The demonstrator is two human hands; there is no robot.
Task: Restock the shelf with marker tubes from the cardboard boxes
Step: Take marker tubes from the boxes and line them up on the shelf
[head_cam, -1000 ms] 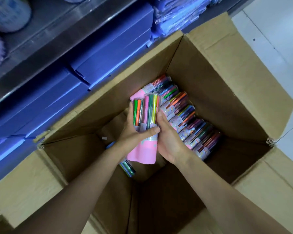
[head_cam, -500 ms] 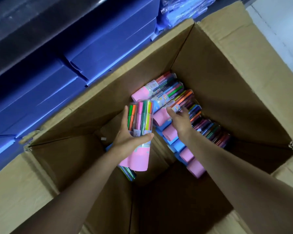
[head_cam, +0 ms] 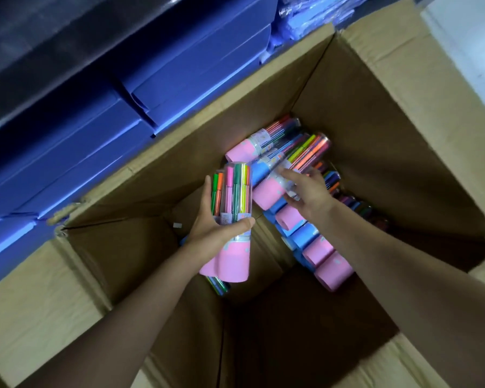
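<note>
**Both hands working inside the open cardboard box**

The left hand point(head_cam: 219, 228) is gripping two clear plastic marker tubes with pink bases point(head_cam: 231, 219), thumb curled across the front and fingers wrapping the far side, holding them upright above the inside of the large brown cardboard box point(head_cam: 389, 141). The right hand point(head_cam: 308, 191) is reaching further into the box, its fingers lying over a pink-based marker tube point(head_cam: 275, 189) at the top of the stacked row; whether the fingers are closing round it or only resting on it cannot be told.

The row of pink- and blue-based marker tubes point(head_cam: 314, 247) is lying on its side along the box's right half, running from the far corner toward the viewer. One more tube point(head_cam: 219, 285) is showing partly at the box bottom, under the held pair. Flat blue cartons point(head_cam: 76, 141) are sitting stacked on the shelf just beyond the box's far flap.
</note>
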